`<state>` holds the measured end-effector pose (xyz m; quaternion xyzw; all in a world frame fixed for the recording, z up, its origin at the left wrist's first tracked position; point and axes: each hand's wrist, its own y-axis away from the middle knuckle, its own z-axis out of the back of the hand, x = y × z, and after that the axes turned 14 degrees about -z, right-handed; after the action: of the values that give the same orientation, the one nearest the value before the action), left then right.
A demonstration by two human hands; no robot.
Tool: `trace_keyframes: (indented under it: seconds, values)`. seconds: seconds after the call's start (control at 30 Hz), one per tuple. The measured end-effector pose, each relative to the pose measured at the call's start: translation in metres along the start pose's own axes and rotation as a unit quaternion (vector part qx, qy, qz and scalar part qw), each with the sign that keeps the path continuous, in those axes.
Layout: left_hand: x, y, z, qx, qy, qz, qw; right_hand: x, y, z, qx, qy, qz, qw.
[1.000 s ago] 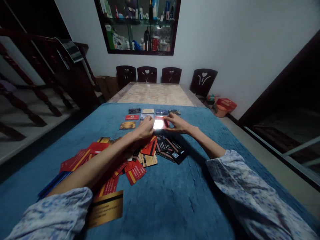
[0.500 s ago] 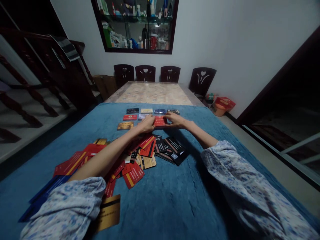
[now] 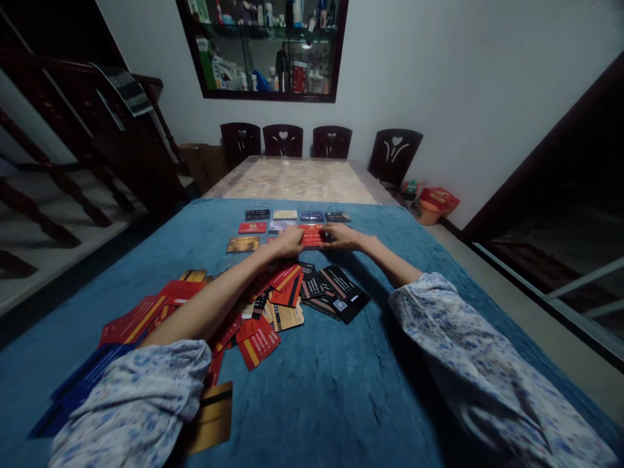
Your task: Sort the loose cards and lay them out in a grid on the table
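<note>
Between my two hands is a stack of red cards (image 3: 312, 236) with pale print, low over the blue cloth. My left hand (image 3: 291, 241) grips its left edge, fingers closed. At the right edge my right hand (image 3: 340, 236) pinches the same stack. Just beyond lie small card stacks in rows: a pale one (image 3: 285, 214), a dark one (image 3: 337, 217), a red one (image 3: 252, 227) and a gold one (image 3: 243, 244). Part of the nearest row is hidden behind my left hand. Nearer to me, loose black cards (image 3: 341, 292) and red cards (image 3: 260, 342) overlap in a heap.
A blue cloth (image 3: 331, 383) covers the near table; the bare marble-look tabletop (image 3: 307, 179) shows beyond it. My left forearm crosses over the heap. Blue cards (image 3: 88, 377) and a gold card (image 3: 213, 416) lie near my left sleeve. Dark chairs (image 3: 283, 140) stand at the far end.
Both hands stay at the red stack with almost no movement; the stack appears slightly flatter on the cloth. The view has shifted a little.
</note>
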<state>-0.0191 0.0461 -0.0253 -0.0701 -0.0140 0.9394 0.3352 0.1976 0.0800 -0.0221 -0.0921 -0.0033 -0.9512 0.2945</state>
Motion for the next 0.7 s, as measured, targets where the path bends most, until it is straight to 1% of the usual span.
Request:
trace_keyframes:
  seconds: [0.13, 0.37, 0.7]
  values:
    - [0.0013, -0.0003, -0.0002, -0.004, -0.002, -0.006, 1.000, 0.0015, 0.0000, -0.0013, -0.003, -0.012, -0.007, 1.000]
    - [0.0047, -0.0011, -0.0012, -0.015, 0.012, -0.039, 0.999, 0.0019, 0.0001, -0.0009, 0.002, -0.026, -0.006, 1.000]
    - [0.0045, 0.0005, -0.0013, -0.019, 0.025, -0.054, 0.998, 0.0031, -0.0024, -0.0021, 0.005, 0.009, -0.019, 1.000]
